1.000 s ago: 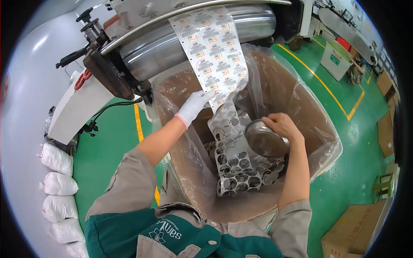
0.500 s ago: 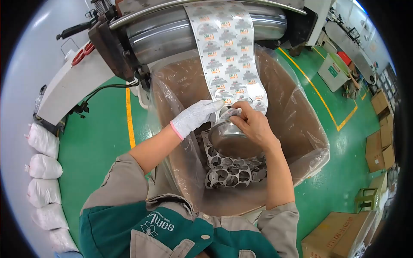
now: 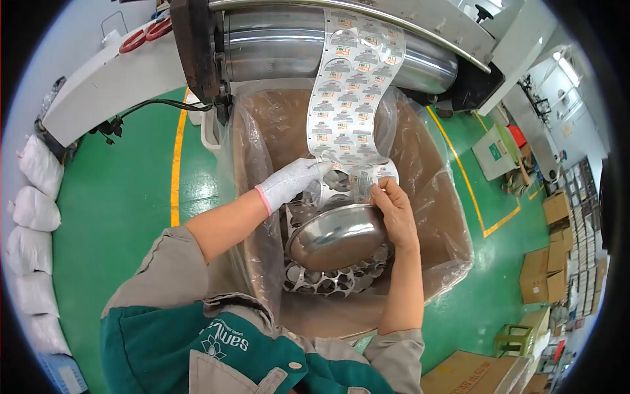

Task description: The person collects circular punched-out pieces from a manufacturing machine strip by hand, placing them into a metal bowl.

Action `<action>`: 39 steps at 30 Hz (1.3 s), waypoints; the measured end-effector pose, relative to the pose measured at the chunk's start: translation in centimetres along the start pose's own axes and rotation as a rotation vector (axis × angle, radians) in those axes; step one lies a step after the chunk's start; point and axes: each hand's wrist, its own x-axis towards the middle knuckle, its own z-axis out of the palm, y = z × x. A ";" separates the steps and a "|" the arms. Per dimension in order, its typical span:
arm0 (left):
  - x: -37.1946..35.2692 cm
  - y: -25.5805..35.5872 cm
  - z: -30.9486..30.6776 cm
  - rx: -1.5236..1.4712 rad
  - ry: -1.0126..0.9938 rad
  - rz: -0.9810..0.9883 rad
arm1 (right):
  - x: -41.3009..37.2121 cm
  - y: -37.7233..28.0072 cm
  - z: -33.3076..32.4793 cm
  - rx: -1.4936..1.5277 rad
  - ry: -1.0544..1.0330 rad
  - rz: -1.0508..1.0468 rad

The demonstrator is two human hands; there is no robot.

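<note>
A printed silvery foil strip (image 3: 348, 108) hangs from the machine's metal roller (image 3: 275, 52) and curls at its lower end. My left hand (image 3: 293, 181), in a white glove with a pink cuff, pinches the strip's left edge beside a round hole. My right hand (image 3: 398, 210), bare, has its thumb and fingers closed on the strip's lower right edge. Right below that hand is a shiny metal bowl (image 3: 338, 238), tilted; what supports it is hidden. Under the bowl lies punched foil scrap (image 3: 315, 282) full of round holes.
A large bin lined with clear plastic (image 3: 426, 223) surrounds the hands and scrap. White sacks (image 3: 33, 207) line the left wall. Red-handled scissors (image 3: 134, 41) rest on the white machine arm. Cardboard boxes (image 3: 541, 272) stand at right on the green floor (image 3: 141, 177).
My right hand has shifted from the strip's middle to its lower right edge. The bowl shows more fully, and a hole now shows in the strip. The camera view has shifted.
</note>
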 end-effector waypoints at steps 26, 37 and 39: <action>-0.1 0.3 0.3 -0.068 -0.026 0.094 | 1.1 2.6 0.6 -0.176 0.025 0.145; -0.4 0.8 0.5 -0.021 0.047 0.106 | 1.2 5.8 -4.8 -0.165 0.184 0.275; -0.4 0.8 0.3 0.024 0.046 0.128 | 1.0 4.6 -4.5 0.169 -0.025 0.338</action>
